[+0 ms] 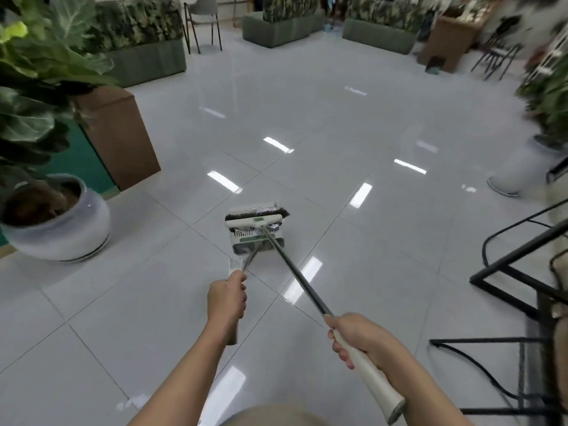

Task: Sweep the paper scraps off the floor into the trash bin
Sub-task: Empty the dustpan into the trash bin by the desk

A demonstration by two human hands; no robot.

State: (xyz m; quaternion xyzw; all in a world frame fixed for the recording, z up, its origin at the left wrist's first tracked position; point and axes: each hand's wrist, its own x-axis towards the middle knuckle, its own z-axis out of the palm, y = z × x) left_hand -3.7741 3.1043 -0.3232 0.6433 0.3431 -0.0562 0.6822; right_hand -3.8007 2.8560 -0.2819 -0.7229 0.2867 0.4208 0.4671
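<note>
Item: broom (257,222), head resting at dustpan (256,241) mouth on the tiled floor (338,118). My right hand (358,339) fingers clamped its handle; left hand (227,298) fingers clamped the dustpan's. 1 scrap (132,402) lay near me. Advisable: short strokes, pan lip flat.

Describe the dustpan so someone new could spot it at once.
Start at the big potted plant on the left and move right across the glossy tiled floor to mid-frame. The dustpan sits there, pale with a green strip, the broom head across its mouth.
</note>
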